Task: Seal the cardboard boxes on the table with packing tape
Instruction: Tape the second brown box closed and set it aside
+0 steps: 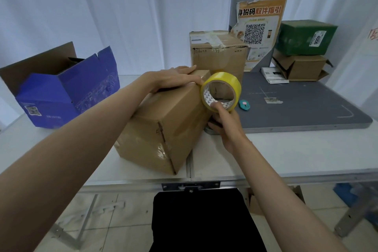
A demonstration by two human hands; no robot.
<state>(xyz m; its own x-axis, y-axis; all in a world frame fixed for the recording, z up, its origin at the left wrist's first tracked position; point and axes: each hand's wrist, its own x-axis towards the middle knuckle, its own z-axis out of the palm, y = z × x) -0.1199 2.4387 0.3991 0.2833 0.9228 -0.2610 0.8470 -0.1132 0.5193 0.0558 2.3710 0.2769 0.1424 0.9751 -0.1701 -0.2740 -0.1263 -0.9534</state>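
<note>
A brown cardboard box [163, 127] lies in the middle of the white table [286, 153], its flaps closed and old clear tape on its near face. My left hand [173, 77] rests flat on the box's far top edge, fingers straight. My right hand [225, 125] grips a yellow roll of packing tape [222, 91] with the thumb inside its core, holding the roll against the box's right top edge. A second brown box [216, 55], taped on top, stands just behind.
An open blue box [67, 92] sits at the left. On the grey mat [306, 104] to the right lie a small teal cutter [244, 105] and a label. A green box [304, 37] is stacked on a brown one at the back right, beside a poster with a QR code.
</note>
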